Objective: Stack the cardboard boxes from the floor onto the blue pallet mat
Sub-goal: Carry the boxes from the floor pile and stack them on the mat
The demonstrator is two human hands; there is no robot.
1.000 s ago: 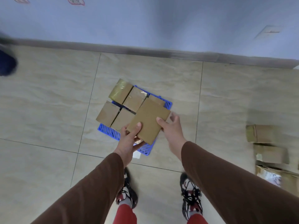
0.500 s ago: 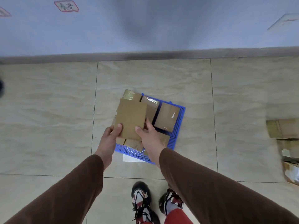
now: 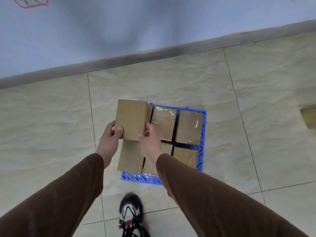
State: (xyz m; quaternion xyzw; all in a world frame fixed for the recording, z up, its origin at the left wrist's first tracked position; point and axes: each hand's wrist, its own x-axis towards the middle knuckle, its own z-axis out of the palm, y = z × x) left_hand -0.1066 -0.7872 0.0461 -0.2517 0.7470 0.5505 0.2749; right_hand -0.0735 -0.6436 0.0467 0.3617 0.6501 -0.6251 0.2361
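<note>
A plain cardboard box [image 3: 130, 118] hangs over the far left corner of the blue pallet mat [image 3: 203, 134]. My left hand [image 3: 109, 139] grips its near left corner, thumb on top. My right hand [image 3: 150, 139] holds its near right edge. Several taped cardboard boxes lie flat on the mat, among them one in the far middle [image 3: 163, 123], one at the far right [image 3: 188, 127], one at the near left [image 3: 130, 156] and one at the near right [image 3: 185, 157]. What lies under the held box is hidden.
A pale wall and grey skirting [image 3: 153, 55] run behind the mat. Another cardboard box [image 3: 309, 117] lies on the tiled floor at the right edge. My shoe [image 3: 130, 214] stands just in front of the mat's near edge.
The held box has shifted left and farther back, from the mat's near side to over its far left corner. My view has closed in on the mat, and both hands kept their hold.
</note>
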